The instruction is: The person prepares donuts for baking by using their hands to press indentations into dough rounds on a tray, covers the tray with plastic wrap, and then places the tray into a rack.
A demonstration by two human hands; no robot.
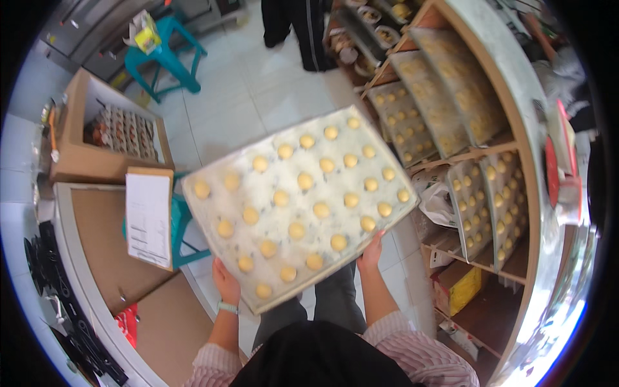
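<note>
A large metal baking tray [258,245], dusted pale with flour or paper, carries several rows of small round yellow dough balls and spans the middle of the view, slightly tilted. My left hand [225,280] grips its near left end, with a watch or band on the wrist. My right hand [371,251] holds its near edge toward the right, fingers partly hidden by the tray.
Wooden shelving [512,132] at right holds trays of similar balls [469,206]. A carton of egg trays [71,155], a clipboard [148,219] and a teal stool [164,55] stand left. Someone's dark-trousered legs [296,26] are ahead; another person [561,84] is at far right.
</note>
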